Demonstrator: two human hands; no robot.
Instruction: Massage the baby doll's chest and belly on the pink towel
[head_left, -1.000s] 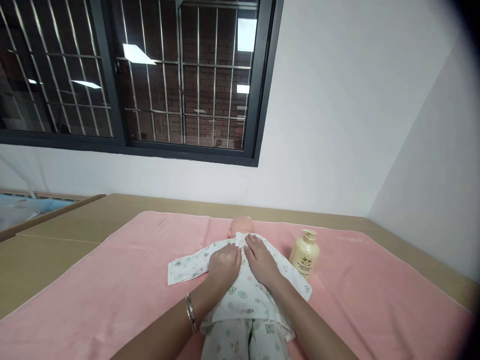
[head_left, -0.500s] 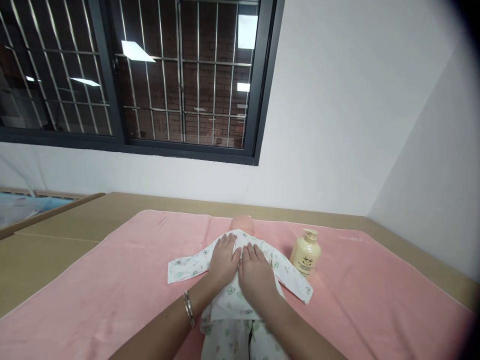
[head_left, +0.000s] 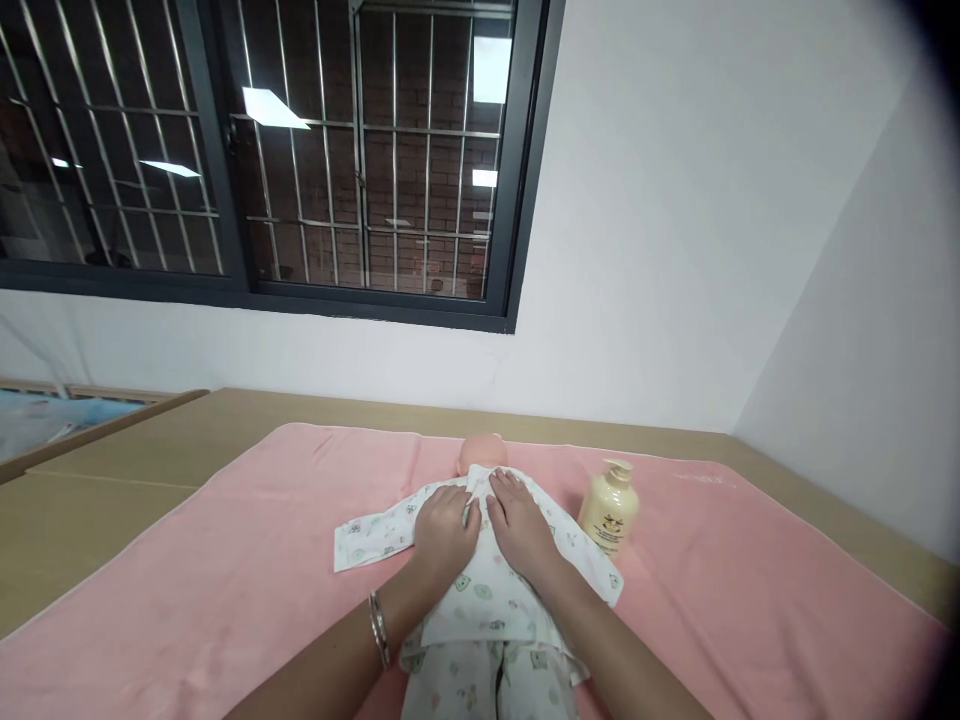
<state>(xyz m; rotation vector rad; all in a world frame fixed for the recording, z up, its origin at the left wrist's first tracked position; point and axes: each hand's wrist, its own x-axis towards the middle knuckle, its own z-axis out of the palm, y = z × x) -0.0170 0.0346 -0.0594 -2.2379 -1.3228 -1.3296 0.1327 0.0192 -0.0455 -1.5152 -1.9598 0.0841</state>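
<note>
Since half a second ago both hands have slid a little along the doll's chest, and the right hand now reaches nearer the collar. I am looking down at a doll (head_left: 484,590) lying on its back on a pink towel (head_left: 225,560), head pointing away from me. It wears a white printed top with matching trousers.

My left hand (head_left: 444,530) rests flat on the left side of the doll's chest, fingers spread and open, gripping nothing. A bangle (head_left: 379,628) sits on that wrist. My right hand (head_left: 521,525) lies just beside it on the right side of the chest, also flat and open, its fingertips near the doll's neck.

To the right of the doll, near its outstretched sleeve, stands a cream pump bottle (head_left: 609,507), upright and untouched. Beyond the doll's head there is a white wall and a barred window (head_left: 300,150).

I judge the step in hand to be smoothing the top's front closed over the chest. The next move would call for light, even pressure, so that the cloth stays flat without bunching.
</note>
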